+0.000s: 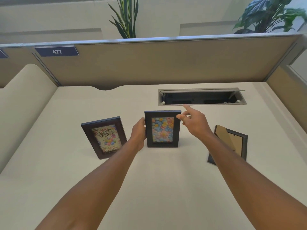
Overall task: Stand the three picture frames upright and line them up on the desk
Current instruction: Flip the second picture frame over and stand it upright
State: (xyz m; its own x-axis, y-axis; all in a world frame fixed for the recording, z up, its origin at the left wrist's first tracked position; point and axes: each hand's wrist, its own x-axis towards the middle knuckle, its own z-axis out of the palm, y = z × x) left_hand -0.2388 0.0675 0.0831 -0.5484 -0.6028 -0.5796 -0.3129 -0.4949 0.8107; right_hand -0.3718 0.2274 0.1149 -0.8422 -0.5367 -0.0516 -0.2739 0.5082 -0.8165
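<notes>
Flower frame (163, 129) is upright mid-desk (149, 188), just in front of the cable tray (201, 96). Left hand (139, 135) pinches its left edge; right hand (193, 121) sits at the top right corner, fingers loose, index out, no real grip. Birthday frame (104, 137) stands toward the desk's left edge, skewed. Third frame (230, 143) lies face-down to the right. Square the flower frame's base first, let go slowly, and check the easel holds.
</notes>
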